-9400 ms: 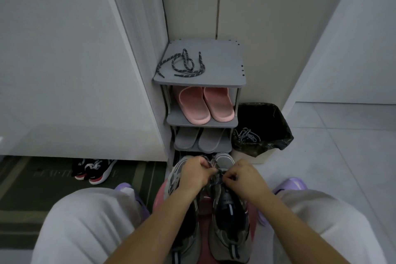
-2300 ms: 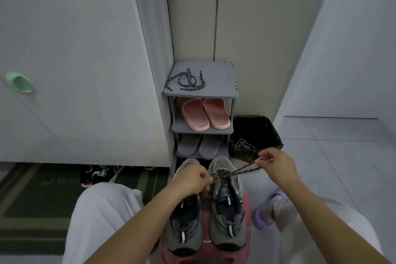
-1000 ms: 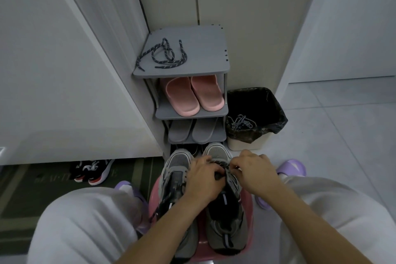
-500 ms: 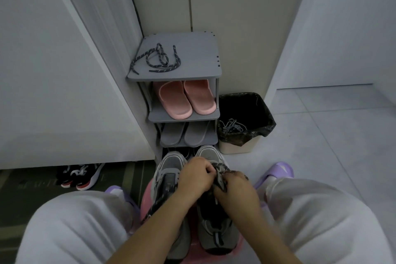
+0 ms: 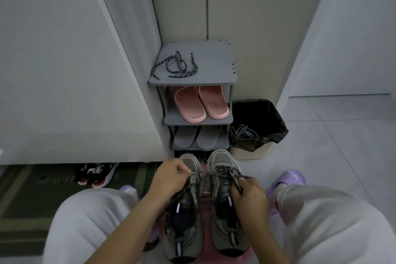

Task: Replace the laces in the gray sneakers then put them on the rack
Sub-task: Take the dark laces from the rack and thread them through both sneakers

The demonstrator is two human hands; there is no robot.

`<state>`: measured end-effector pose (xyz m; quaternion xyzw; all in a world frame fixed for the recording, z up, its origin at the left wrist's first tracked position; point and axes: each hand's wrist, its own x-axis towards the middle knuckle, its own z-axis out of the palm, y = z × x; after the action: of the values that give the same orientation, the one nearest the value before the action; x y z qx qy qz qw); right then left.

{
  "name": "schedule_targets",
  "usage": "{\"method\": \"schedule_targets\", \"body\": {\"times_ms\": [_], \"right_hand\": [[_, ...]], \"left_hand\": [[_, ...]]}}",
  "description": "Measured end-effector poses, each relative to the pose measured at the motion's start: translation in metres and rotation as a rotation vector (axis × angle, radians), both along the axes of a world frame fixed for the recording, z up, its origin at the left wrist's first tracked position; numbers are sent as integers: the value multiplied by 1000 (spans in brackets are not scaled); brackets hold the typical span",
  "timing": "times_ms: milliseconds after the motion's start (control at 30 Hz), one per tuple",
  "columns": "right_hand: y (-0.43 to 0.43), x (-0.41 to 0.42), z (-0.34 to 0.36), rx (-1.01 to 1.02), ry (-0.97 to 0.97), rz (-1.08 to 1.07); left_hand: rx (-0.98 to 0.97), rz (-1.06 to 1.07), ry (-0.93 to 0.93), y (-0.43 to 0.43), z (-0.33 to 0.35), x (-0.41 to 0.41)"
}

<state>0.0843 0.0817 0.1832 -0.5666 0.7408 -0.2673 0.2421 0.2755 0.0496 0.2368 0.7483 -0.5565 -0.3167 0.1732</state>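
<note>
Both hands are on one lace [image 5: 222,170]. Your left hand [image 5: 171,174] pinches one end between thumb and fingertips and draws it out toward 9 o'clock. Your right hand [image 5: 249,202] has its fingers curled round the other end, at about 4 o'clock of the eyelets. Between them the lace runs taut across the forefoot of the right sneaker [image 5: 220,157].

Location: this shoe and the left sneaker [image 5: 184,227] stand side by side, toes to 12 o'clock, on a pink stool [image 5: 204,197] between your knees. The rack [image 5: 214,60] stands at 12 o'clock, with a spare lace [image 5: 174,66] lying on its top shelf. A bin [image 5: 276,126] at 1 o'clock holds loose laces. Whether the left sneaker is fully laced cannot be told.

Handling assessment: the lace is a light, limp cord with no push in it. Hold it just behind the stiff tip to feed an eyelet, and pull both ends evenly. The sneakers look light, with soft uppers that give under tension, and they may slide on the stool, so brace the shoe while tightening. For the rack, take each shoe at the heel collar, not by the lace.
</note>
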Motion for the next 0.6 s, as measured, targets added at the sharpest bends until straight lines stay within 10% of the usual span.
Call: {"method": "schedule_targets", "body": {"times_ms": [600], "right_hand": [[-1,-3,-4,-4,-46,7]], "left_hand": [[-68,-401,-269,-9,-10,-86]]}}
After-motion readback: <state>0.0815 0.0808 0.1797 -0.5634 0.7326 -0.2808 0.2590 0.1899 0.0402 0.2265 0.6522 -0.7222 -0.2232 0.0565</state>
